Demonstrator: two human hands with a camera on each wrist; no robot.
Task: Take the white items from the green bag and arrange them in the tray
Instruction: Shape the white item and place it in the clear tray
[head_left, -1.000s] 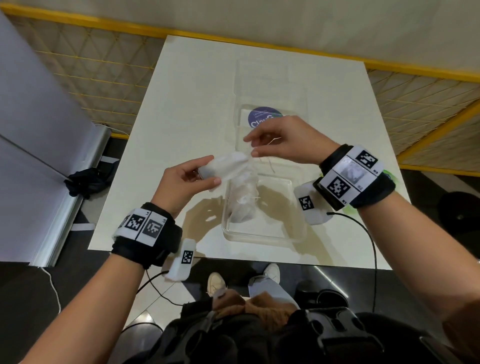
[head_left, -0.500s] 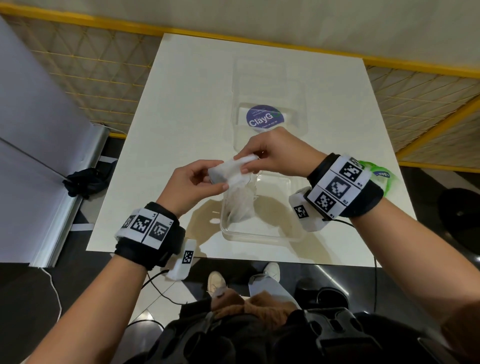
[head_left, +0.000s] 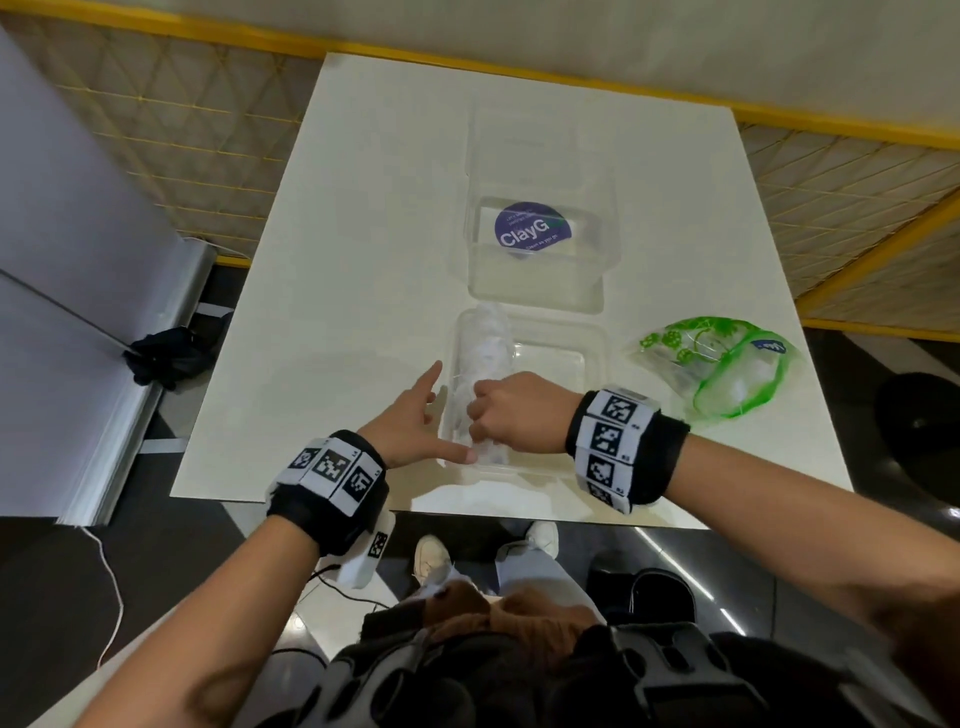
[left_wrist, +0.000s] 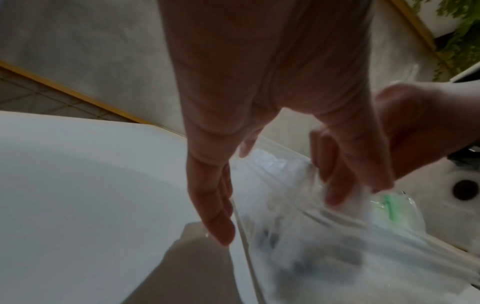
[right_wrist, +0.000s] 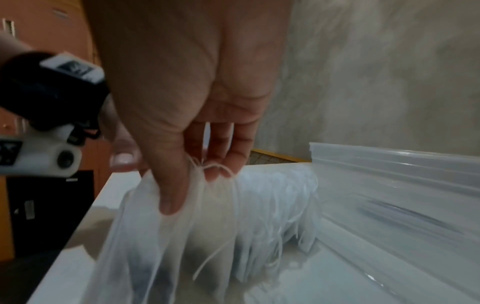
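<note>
A clear plastic tray (head_left: 582, 364) sits near the table's front edge. A row of thin white pouches with strings (head_left: 485, 348) stands along its left side. My right hand (head_left: 488, 415) is down in the tray at the near end of that row. Its thumb and fingers pinch the top of a white pouch (right_wrist: 145, 207) next to the others (right_wrist: 275, 203). My left hand (head_left: 431, 410) is open with straight, spread fingers (left_wrist: 218, 230) against the outside of the tray's left wall (left_wrist: 245, 257). The green-printed bag (head_left: 727, 364) lies to the right of the tray, with white items showing inside.
A second clear container with a purple ClayG sticker (head_left: 535, 228) lies just behind the tray. The white table (head_left: 374, 218) ends close to me at its front edge (head_left: 311, 499). A yellow-framed mesh fence (head_left: 171, 130) runs behind and beside the table.
Both hands came down from above the tray. My left hand let go of the white pouch and spread open by the tray wall; my right hand carried the pouch down into the tray.
</note>
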